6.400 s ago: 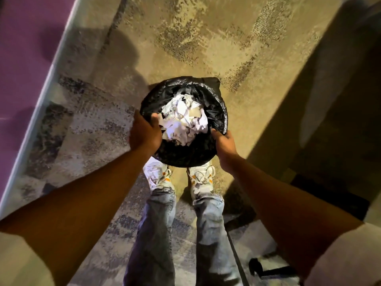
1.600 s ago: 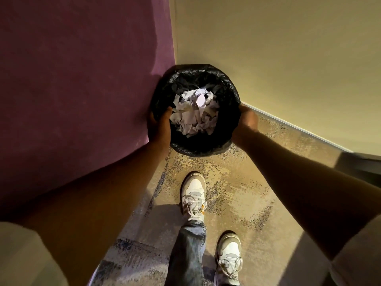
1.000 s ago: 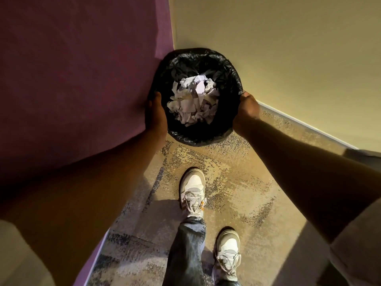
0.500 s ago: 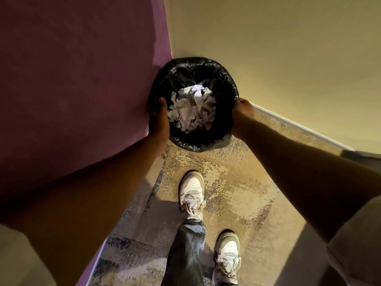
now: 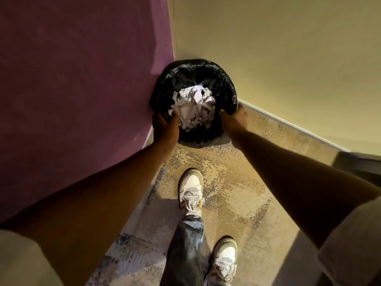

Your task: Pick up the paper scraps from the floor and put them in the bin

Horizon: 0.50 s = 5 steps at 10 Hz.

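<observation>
A round bin (image 5: 224, 83) lined with a black bag sits in the corner where the two walls meet. Crumpled white paper scraps (image 5: 193, 108) fill its middle. My left hand (image 5: 166, 126) grips the near-left rim, thumb over the edge beside the paper. My right hand (image 5: 233, 118) grips the near-right rim, fingers curled over the bag. No loose scraps show on the carpet in view.
A purple wall (image 5: 82, 79) rises on the left and a cream wall (image 5: 278, 58) on the right, with a pale baseboard (image 5: 292, 126) along its foot. Patterned beige carpet (image 5: 237, 193) lies below, with my white sneakers (image 5: 191, 193) and jeans on it.
The bin has come down lower into the corner since half a second ago. Both hands stay on its rim and moved down with it.
</observation>
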Each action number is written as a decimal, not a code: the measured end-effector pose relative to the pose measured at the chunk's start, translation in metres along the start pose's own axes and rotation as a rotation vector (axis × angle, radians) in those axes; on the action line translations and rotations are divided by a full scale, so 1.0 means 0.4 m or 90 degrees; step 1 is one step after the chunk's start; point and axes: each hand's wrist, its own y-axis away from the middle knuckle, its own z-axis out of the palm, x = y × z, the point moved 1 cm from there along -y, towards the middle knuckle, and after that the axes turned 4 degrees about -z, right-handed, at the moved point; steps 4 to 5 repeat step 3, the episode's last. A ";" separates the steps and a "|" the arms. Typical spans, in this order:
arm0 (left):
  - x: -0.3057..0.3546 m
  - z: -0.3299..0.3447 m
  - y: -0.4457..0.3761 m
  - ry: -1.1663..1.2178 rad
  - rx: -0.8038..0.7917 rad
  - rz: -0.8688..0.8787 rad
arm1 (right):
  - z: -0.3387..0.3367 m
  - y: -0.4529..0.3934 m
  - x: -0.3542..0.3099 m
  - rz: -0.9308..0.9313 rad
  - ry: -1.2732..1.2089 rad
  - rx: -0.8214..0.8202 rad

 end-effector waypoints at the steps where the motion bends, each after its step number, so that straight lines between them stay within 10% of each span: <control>1: -0.019 0.002 0.055 -0.117 0.014 -0.032 | -0.018 0.043 0.017 -0.040 0.061 -0.016; 5: -0.064 0.028 0.214 -0.270 -0.068 0.012 | -0.091 0.150 0.088 -0.091 0.169 -0.086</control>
